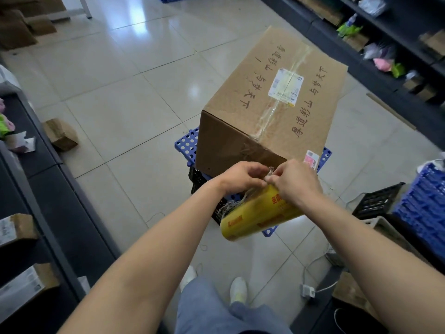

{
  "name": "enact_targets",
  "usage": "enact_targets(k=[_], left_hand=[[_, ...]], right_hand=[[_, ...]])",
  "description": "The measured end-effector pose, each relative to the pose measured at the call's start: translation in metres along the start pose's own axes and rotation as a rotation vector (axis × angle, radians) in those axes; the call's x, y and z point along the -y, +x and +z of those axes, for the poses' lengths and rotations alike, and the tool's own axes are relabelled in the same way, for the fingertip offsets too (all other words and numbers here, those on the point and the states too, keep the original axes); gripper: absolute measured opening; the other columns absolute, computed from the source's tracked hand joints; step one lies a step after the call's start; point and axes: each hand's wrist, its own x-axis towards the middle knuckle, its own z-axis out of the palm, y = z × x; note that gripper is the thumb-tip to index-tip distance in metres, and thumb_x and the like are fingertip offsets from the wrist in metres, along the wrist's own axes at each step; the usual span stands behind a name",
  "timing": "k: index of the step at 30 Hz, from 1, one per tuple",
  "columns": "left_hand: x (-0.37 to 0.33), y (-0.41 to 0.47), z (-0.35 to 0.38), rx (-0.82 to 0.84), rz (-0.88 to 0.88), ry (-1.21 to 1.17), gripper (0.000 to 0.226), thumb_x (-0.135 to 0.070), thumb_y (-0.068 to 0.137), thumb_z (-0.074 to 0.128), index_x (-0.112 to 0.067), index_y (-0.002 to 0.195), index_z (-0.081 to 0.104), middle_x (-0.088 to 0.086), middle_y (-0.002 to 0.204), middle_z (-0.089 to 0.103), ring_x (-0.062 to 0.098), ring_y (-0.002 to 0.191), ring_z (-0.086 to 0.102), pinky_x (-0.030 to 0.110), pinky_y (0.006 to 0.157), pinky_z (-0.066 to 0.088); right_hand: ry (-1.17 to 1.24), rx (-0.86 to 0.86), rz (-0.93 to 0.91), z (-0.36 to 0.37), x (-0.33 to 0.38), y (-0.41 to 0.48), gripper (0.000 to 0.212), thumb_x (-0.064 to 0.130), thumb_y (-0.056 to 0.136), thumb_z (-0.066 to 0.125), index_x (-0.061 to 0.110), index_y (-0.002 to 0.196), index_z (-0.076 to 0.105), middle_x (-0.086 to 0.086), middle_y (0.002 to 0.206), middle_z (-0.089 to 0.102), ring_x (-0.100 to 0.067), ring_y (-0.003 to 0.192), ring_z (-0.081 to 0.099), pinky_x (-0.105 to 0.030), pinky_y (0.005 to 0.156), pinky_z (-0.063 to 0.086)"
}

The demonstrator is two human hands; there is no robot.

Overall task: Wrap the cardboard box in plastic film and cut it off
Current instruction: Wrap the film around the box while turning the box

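Observation:
A large taped cardboard box (pixel 272 100) with handwritten characters and a white label stands on a blue perforated plastic pallet (pixel 186 143). In front of its near face I hold a yellow roll of plastic film (pixel 255 215), tilted, with crumpled loose film hanging from its left end. My left hand (pixel 240 177) pinches the bunched free end of the film (pixel 269 172). My right hand (pixel 296 182) lies over the upper end of the roll and pinches the same bunch of film, fingertips meeting those of the left hand.
Dark shelving with small parcels runs along the left (pixel 36 189) and along the back right (pixel 385 44). A small brown box (pixel 61 133) lies on the tiled floor. Blue crates (pixel 423 201) and a black crate (pixel 378 201) stand at right. My feet (pixel 237 289) are below.

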Motion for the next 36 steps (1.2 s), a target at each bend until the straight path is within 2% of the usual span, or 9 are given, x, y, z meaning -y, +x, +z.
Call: enact_targets(k=[4,6,11,16,20,23,25,31,36], left_hand=[[-0.008,0.002,-0.002,0.02,0.002,0.055,0.002,-0.018,0.084,0.069,-0.019,0.083,0.069,-0.008,0.08,0.065,0.005,0.078,0.058,0.027,0.081,0.048],[-0.006,0.0,-0.006,0.002,-0.013,-0.01,0.009,-0.015,0.082,0.071,-0.019,0.075,0.068,-0.006,0.077,0.064,0.007,0.075,0.057,0.027,0.077,0.047],[0.002,-0.008,-0.014,-0.104,-0.056,-0.176,0.005,-0.009,0.082,0.07,-0.012,0.079,0.071,0.002,0.079,0.066,0.013,0.076,0.061,0.031,0.076,0.052],[0.004,-0.005,-0.012,-0.384,-0.111,-0.279,0.002,-0.009,0.08,0.073,-0.008,0.082,0.073,0.005,0.073,0.066,0.012,0.059,0.057,0.021,0.054,0.048],[0.002,0.007,-0.005,-0.57,-0.153,-0.336,0.006,-0.009,0.075,0.078,-0.013,0.077,0.073,0.005,0.08,0.071,0.019,0.073,0.065,0.033,0.071,0.055],[0.001,0.01,0.004,-0.618,-0.178,-0.463,0.007,-0.004,0.078,0.074,-0.009,0.079,0.069,0.006,0.077,0.068,0.015,0.062,0.062,0.024,0.06,0.056],[-0.001,0.011,0.01,-0.618,-0.193,-0.591,0.007,0.0,0.08,0.071,-0.005,0.083,0.066,0.009,0.079,0.067,0.017,0.063,0.064,0.025,0.059,0.059],[-0.01,0.02,0.023,-0.684,-0.258,-0.786,0.019,0.003,0.082,0.067,-0.01,0.074,0.055,0.007,0.077,0.062,0.017,0.066,0.061,0.029,0.064,0.059],[-0.015,0.03,0.034,-0.732,-0.351,-1.036,0.022,0.005,0.085,0.063,-0.009,0.073,0.052,0.009,0.087,0.06,0.024,0.084,0.061,0.035,0.08,0.056]], right_hand=[[0.015,0.06,0.002,0.0,0.0,0.0,0.038,0.05,0.071,0.075,0.024,0.098,0.073,-0.003,0.096,0.071,-0.023,0.092,0.064,-0.039,0.081,0.053],[-0.005,0.109,0.019,-0.002,0.0,0.0,0.045,0.047,0.066,0.08,0.024,0.103,0.071,-0.002,0.102,0.069,-0.023,0.097,0.061,-0.04,0.084,0.052],[-0.028,0.17,0.073,-0.001,-0.005,0.001,0.045,0.027,0.068,0.081,0.022,0.111,0.067,-0.004,0.111,0.065,-0.027,0.104,0.058,-0.038,0.089,0.05],[0.081,0.067,0.177,0.001,0.001,0.005,0.025,0.024,0.074,0.07,0.01,0.095,0.067,-0.01,0.09,0.065,-0.029,0.087,0.061,-0.033,0.068,0.049],[0.162,-0.032,0.215,0.008,0.006,0.006,0.02,0.025,0.077,0.067,0.008,0.088,0.066,-0.012,0.086,0.065,-0.031,0.083,0.062,-0.033,0.066,0.048],[0.153,-0.104,0.197,0.016,0.005,0.003,0.022,0.027,0.083,0.064,0.009,0.095,0.065,-0.012,0.095,0.066,-0.032,0.088,0.062,-0.035,0.072,0.048],[0.171,-0.115,0.202,0.02,0.003,0.002,0.026,0.03,0.086,0.063,0.01,0.102,0.061,-0.012,0.1,0.066,-0.032,0.093,0.061,-0.036,0.076,0.047],[0.226,-0.122,0.211,0.018,0.001,0.004,0.031,0.035,0.085,0.065,0.01,0.103,0.062,-0.012,0.101,0.065,-0.033,0.094,0.06,-0.035,0.075,0.046],[0.275,-0.138,0.229,0.014,-0.002,0.006,0.035,0.041,0.082,0.068,0.01,0.098,0.063,-0.009,0.099,0.065,-0.031,0.095,0.059,-0.035,0.077,0.046]])
